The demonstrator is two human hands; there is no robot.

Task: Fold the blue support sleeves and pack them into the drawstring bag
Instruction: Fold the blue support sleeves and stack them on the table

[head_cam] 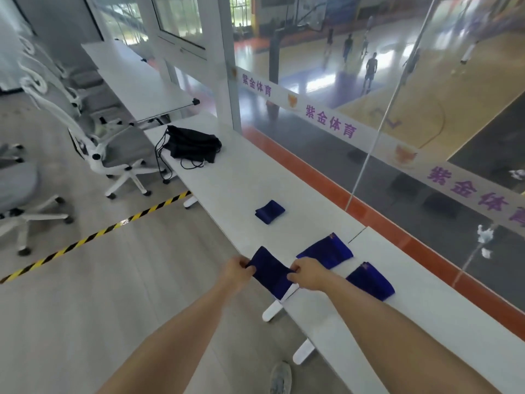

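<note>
Both my hands hold one blue support sleeve (271,270) at the near edge of the long white table (298,194). My left hand (237,270) pinches its left edge and my right hand (306,273) pinches its right edge; part of the sleeve hangs over the table edge. Two more flat blue sleeves lie to the right, one (326,250) farther back and one (369,281) nearer. A small folded blue sleeve (270,211) rests farther along the table. The black drawstring bag (193,145) lies at the far end, its cords dangling off the edge.
A glass wall (369,123) with an orange base strip runs along the table's right side. White office chairs (93,137) stand on the floor to the left, beyond yellow-black floor tape (93,237). Another white table (136,78) stands farther back.
</note>
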